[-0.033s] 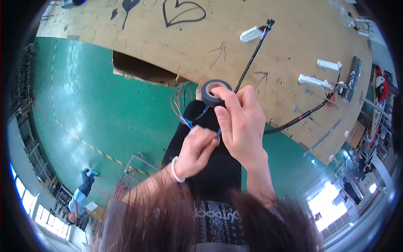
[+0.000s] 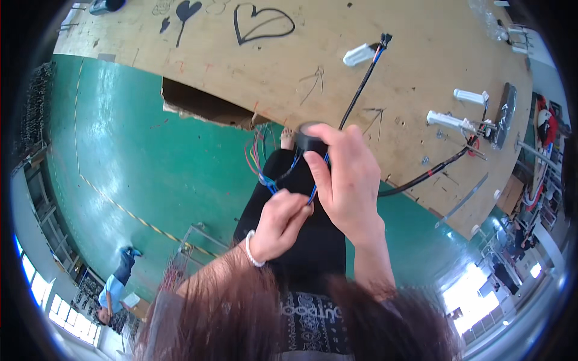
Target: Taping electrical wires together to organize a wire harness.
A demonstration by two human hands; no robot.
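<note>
My left hand, with a white bead bracelet at the wrist, pinches a bundle of thin wires, mostly blue, over my lap. Pink and yellow strands fan out beyond it. Just to the right and higher, my right hand grips a roll of black tape, its thumb and fingers around the ring. Blue wire runs down from beside the roll to the left fingertips. From behind the right hand a black-sleeved cable stretches up across the table to a dark connector. Whether a strip of tape joins roll and wires is hidden.
White plastic clips stand on the wooden table; a thick black cable runs to a fixture at its right. A cardboard box sits under the edge. Another person stands far left on the green floor.
The tape roll has tipped from facing up to nearly edge-on and dropped slightly as my right hand turned. My left hand keeps its pinch almost in place.
</note>
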